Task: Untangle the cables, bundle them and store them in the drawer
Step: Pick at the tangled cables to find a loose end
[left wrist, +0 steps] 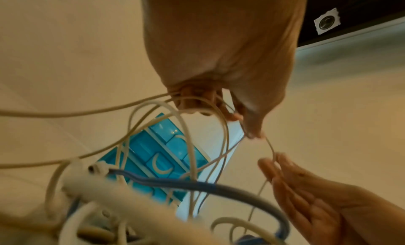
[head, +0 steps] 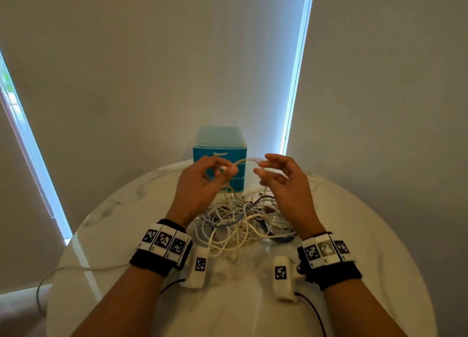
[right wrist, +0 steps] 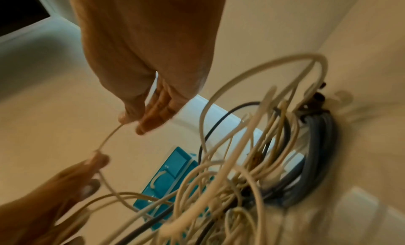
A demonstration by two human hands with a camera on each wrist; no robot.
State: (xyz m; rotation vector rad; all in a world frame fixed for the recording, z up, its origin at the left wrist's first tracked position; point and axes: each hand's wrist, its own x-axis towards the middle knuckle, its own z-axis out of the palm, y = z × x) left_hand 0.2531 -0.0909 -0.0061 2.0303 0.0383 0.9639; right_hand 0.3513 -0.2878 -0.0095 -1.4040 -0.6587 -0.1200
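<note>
while both hands hang in the air over the cable pile [head: 243, 222], a thin white cable [head: 244, 161] runs in a small arch from one hand to the other. the left hand [head: 200, 185] has its fingers curled and pinches this cable at the tips. more white loops hang down from this hand to the pile. the right hand [head: 283, 185] pinches the other end of the arch between thumb and first finger, and its other fingers are loose and bent. the pile is a messy knot of white cables with some grey-blue ones mixed in. it lies on the round white table [head: 114, 235], just under the hands. the blue drawer box [head: 219, 144] stands on the table behind the pile, on the far side from the person. its drawers look closed. one white cable [head: 76, 269] from the pile goes off the table edge, on the left hand's side.
</note>
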